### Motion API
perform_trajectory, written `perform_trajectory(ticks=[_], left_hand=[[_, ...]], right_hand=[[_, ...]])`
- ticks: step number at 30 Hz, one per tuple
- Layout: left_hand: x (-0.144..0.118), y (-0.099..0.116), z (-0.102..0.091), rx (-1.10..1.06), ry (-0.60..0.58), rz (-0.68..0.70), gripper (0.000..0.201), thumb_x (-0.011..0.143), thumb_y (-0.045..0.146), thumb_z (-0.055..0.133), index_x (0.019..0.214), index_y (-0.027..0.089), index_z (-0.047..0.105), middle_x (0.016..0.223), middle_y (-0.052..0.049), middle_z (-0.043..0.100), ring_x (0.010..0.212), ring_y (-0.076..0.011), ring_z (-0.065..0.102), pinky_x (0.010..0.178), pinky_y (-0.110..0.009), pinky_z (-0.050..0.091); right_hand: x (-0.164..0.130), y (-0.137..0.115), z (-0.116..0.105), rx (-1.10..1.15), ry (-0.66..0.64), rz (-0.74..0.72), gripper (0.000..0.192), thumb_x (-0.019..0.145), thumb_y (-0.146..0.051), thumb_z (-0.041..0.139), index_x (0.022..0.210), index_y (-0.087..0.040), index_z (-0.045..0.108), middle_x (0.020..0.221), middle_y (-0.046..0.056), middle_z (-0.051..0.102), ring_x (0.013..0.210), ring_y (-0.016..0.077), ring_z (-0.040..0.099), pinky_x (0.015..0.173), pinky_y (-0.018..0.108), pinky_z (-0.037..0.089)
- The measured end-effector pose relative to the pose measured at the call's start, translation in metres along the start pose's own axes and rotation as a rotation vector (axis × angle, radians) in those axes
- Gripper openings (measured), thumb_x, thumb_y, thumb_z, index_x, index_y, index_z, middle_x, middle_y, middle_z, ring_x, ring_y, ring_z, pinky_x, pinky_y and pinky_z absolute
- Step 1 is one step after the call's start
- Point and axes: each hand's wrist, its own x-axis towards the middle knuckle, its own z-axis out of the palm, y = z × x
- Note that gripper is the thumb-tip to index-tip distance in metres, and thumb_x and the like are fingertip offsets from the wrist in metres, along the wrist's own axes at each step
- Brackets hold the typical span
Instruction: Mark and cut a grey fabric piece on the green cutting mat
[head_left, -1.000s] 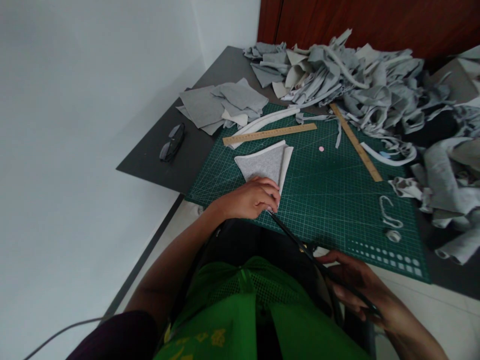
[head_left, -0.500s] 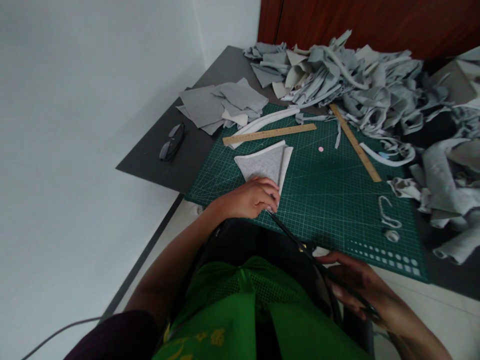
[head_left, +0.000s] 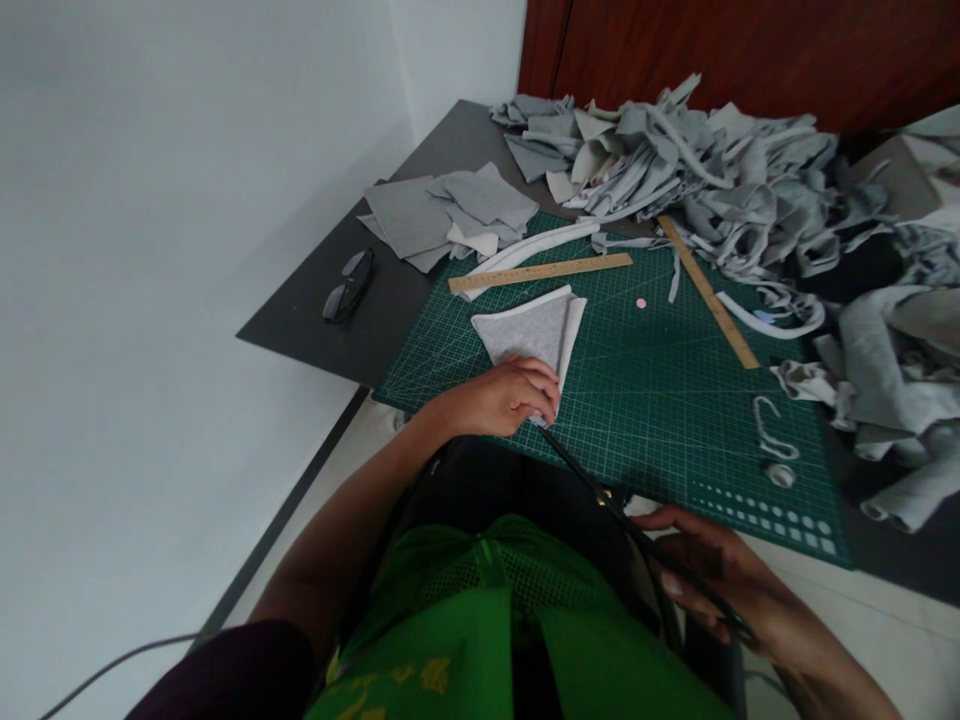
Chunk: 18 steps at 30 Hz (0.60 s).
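The right hand (head_left: 720, 585) stays closed around the scissors (head_left: 637, 525) off the mat's near edge. The left hand (head_left: 502, 397) still pins the folded grey fabric (head_left: 534, 328) there, fingers curled; nothing has shifted.

Very little differs from the earlier pictures. The view tips slightly, so the whole green cutting mat (head_left: 660, 390) sits a touch lower and further right in the picture than before. Against that mat, the right hand (head_left: 720, 585) draws a little nearer its near edge, carrying the black scissors (head_left: 600, 490) with it, the blade tips now lying closer under the left hand (head_left: 502, 398). The left hand's fingers curl a shade tighter on the grey fabric triangle (head_left: 532, 330).
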Motion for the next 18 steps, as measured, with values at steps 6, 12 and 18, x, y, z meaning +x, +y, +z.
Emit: perform_trajectory(ticks=[6, 12, 18], left_hand=[[0.000, -0.003, 0.001, -0.001, 0.000, 0.025, 0.044, 0.086, -0.009, 0.049, 0.085, 0.023, 0.079, 0.099, -0.002, 0.078, 0.116, -0.0190, 0.062, 0.112, -0.040, 0.042], [0.000, -0.005, 0.003, -0.016, 0.029, 0.065, 0.042, 0.085, -0.009, 0.049, 0.085, 0.022, 0.077, 0.098, -0.004, 0.077, 0.112, -0.0188, 0.064, 0.109, -0.039, 0.044], [0.001, -0.004, 0.003, -0.034, 0.035, 0.073, 0.041, 0.086, -0.008, 0.048, 0.085, 0.022, 0.076, 0.097, -0.004, 0.078, 0.110, -0.0191, 0.066, 0.108, -0.039, 0.046]], right_hand=[[0.003, 0.011, -0.008, 0.060, -0.018, -0.025, 0.058, 0.078, -0.056, 0.084, 0.121, -0.022, 0.064, 0.066, -0.007, 0.054, 0.040, 0.0016, 0.028, 0.032, 0.012, 0.030], [0.001, 0.003, -0.010, 0.088, -0.097, -0.049, 0.049, 0.083, -0.054, 0.080, 0.118, -0.023, 0.065, 0.066, -0.007, 0.050, 0.041, 0.0014, 0.027, 0.033, 0.012, 0.024], [-0.003, 0.004, -0.013, 0.032, -0.052, -0.029, 0.058, 0.079, -0.060, 0.083, 0.120, -0.024, 0.063, 0.069, -0.006, 0.055, 0.040, 0.0013, 0.028, 0.034, 0.014, 0.026]])
